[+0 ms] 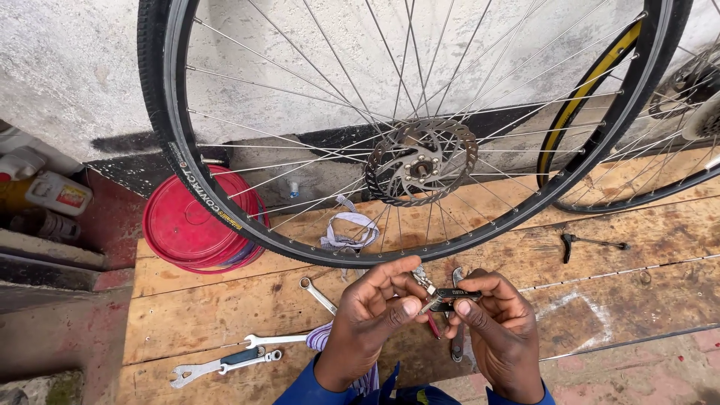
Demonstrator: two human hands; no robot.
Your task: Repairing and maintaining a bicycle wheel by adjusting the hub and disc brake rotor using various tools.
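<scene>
My left hand (pixel 371 315) and my right hand (pixel 499 322) meet over a wooden board (pixel 600 300), both gripping a small black folding multi-tool (pixel 448 296). The right hand holds its black body. The left thumb and fingers pinch a silver bit folded out from it. Just beyond the hands stands a bicycle wheel (pixel 187 172) with a black tyre, thin spokes and a disc brake rotor (pixel 421 161) at its hub, leaning against a rough white wall.
Spanners (pixel 225 364) and a ring wrench (pixel 316 294) lie on the board at the left. A red bucket lid (pixel 187 225) rests behind the wheel. A second wheel (pixel 660 150) leans at the right, a small black tool (pixel 589 241) below it. Bottles (pixel 56 193) stand far left.
</scene>
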